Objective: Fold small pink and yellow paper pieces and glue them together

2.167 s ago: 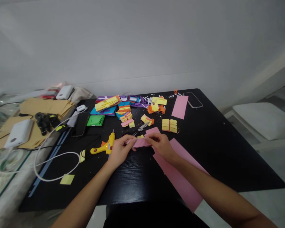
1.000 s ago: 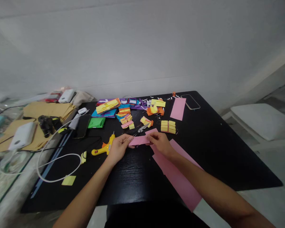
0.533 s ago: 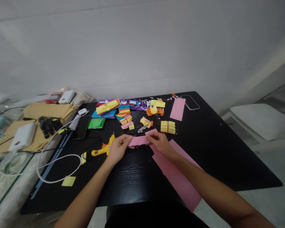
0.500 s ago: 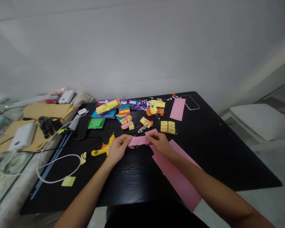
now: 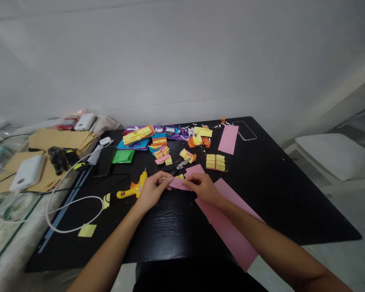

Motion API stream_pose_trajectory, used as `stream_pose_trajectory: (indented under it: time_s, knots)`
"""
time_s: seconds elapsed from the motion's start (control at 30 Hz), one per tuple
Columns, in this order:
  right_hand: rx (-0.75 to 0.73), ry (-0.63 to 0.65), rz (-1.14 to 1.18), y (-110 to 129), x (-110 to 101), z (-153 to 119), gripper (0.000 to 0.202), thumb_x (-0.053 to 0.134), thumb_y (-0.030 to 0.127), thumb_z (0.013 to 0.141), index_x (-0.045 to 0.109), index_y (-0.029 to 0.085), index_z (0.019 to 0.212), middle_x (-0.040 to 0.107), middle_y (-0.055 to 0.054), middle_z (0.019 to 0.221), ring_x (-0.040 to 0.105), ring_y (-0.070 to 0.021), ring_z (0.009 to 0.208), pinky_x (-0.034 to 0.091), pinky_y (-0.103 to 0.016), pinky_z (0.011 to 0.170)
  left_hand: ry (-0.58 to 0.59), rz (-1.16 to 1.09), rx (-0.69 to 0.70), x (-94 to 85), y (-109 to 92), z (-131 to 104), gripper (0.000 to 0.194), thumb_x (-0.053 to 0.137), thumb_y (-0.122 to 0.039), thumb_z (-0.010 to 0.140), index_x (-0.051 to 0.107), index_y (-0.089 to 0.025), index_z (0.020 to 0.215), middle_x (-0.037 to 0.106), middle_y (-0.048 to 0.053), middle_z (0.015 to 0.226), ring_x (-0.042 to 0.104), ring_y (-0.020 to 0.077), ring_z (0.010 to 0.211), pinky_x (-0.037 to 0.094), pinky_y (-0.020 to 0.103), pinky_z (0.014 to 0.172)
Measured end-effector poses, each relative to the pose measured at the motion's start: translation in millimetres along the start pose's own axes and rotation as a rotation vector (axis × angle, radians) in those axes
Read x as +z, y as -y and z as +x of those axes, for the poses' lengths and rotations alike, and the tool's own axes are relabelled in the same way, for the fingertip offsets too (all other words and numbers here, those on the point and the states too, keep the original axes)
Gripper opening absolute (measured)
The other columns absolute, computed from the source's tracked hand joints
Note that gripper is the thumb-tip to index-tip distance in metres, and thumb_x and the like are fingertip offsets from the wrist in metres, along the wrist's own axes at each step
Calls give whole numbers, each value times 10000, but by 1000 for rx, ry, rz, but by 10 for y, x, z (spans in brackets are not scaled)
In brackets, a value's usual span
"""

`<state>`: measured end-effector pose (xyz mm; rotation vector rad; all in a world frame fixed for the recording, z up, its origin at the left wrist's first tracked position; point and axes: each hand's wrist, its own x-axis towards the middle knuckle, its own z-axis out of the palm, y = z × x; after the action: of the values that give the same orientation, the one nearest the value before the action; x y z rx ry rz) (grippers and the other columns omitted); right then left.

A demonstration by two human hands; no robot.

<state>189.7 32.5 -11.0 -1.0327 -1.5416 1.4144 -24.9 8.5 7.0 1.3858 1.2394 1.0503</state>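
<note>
A small folded pink paper piece (image 5: 179,184) is held between both hands above the black table. My left hand (image 5: 153,188) pinches its left end, and my right hand (image 5: 204,187) pinches the right end. Just beyond the fingers lie scissors (image 5: 184,163) and a bit of yellow paper. Larger pink sheets (image 5: 231,227) lie partly under my right forearm. A yellow glue gun (image 5: 133,190) rests left of my left hand. Past my right hand sits a banded bundle of yellow papers (image 5: 215,162).
Colourful folded paper stacks (image 5: 138,136) and scraps lie along the table's back. A phone (image 5: 244,131) is at the back right, another (image 5: 105,161) at the left. A white cable (image 5: 48,221) loops at left. A white stool (image 5: 331,156) stands at right.
The pink piece has tilted, its right end now lower, and it looks shorter between my fingers. My right hand has shifted slightly down and left. Yellow paper behind it shows more.
</note>
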Motion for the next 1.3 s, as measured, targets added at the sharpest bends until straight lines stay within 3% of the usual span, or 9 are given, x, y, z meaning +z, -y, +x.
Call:
stream_pose_trajectory:
  time_s: [0.17,0.33,0.53,0.87,1.3]
  knots:
    - [-39,3,-5,7,22,-18,197,769,397,808,778,200,803,730,-18,733,642,-168,664,505,-291,638,-14,77,53,-18,-22,-4,272,701,-440,898,713,-168,909,696,12,723,669,147,643,542,253,637]
    - [-63,22,-4,-20,63,-52,195,779,377,817,759,196,885,747,-35,852,663,-163,736,544,-300,708,56,192,131,29,-16,-26,236,682,-406,924,759,-182,922,699,27,808,646,137,660,517,254,639]
    - [-33,15,173,-47,57,-47,395,804,310,779,719,229,1157,722,-11,899,708,-156,831,588,-299,809,-12,41,76,114,9,-40,322,756,-417,867,671,-179,1065,691,24,839,656,145,735,553,263,689]
    - [24,-84,203,-23,102,-84,333,809,446,790,758,222,1031,733,-41,951,727,-178,788,646,-306,696,-8,-42,70,163,27,-63,288,757,-413,872,624,-187,991,661,1,794,633,126,687,554,251,664]
    - [31,-78,207,60,109,-92,294,830,451,763,681,206,828,719,-17,823,694,-173,734,604,-291,661,19,-35,100,188,107,-90,294,749,-379,892,595,-206,1073,663,-8,797,630,128,693,524,240,660]
